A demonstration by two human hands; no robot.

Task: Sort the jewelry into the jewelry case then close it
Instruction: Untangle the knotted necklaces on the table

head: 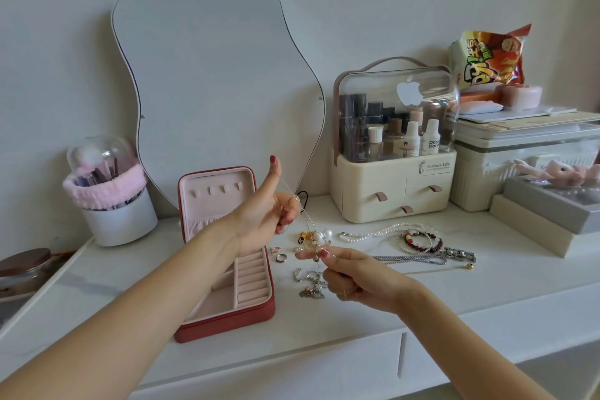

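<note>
A red jewelry case [256, 312] with pink lining stands open on the white table, its lid upright. A thin silver chain necklace [303, 211] stretches in the air between my hands. My left hand [269, 208] is raised with the thumb up; the chain loops over the thumb and runs under the curled fingers. My right hand [354, 279] pinches the chain's lower end above the loose jewelry. On the table lie a ring [281, 257], small earrings and pearls [316, 237], a silver charm bracelet [311, 284], a pearl necklace [383, 231], beaded bracelets [420, 241] and a thick silver chain [418, 258].
A wavy mirror [214, 75] leans on the wall behind the case. A brush holder [113, 195] stands at the left, a cosmetics organizer [393, 153] and stacked boxes [526, 153] at the right. A grey box [552, 208] sits at the far right.
</note>
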